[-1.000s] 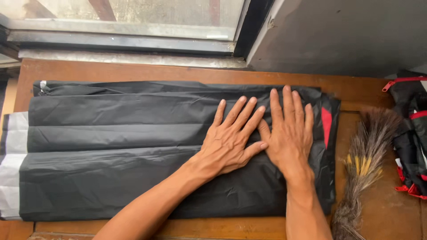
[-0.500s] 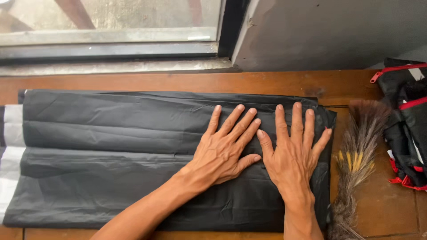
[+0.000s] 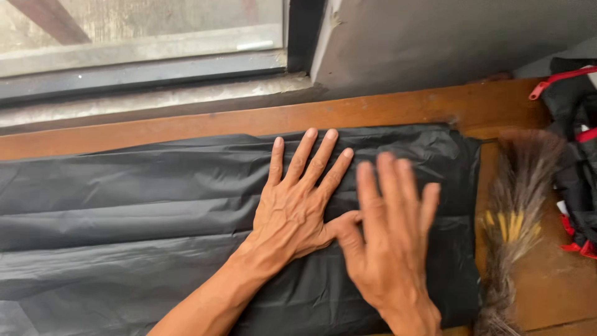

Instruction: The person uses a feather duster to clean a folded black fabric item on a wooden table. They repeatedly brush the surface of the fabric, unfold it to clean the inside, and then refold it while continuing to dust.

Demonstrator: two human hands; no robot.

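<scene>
Black folded cloth (image 3: 155,211) lies flat along wooden table (image 3: 398,109), under window (image 3: 137,37). My left hand (image 3: 295,208) pressed flat on cloth, fingers spread, gripping nothing. My right hand (image 3: 388,242) open beside it, thumbs touching, blurred, over cloth's right end. Feather duster (image 3: 516,205) just right of cloth; black-red bag (image 3: 575,137) beyond.

**Both palms flat on folded black cloth**

I see my left hand (image 3: 297,208) spread flat on the folded black, slightly glossy fabric sheet (image 3: 155,211) covering the brown wooden table (image 3: 385,112). My right hand (image 3: 388,246), blurred, lies just beside it, thumb touching. A grey-brown feather duster (image 3: 516,205) rests near the fabric's right edge.
</scene>
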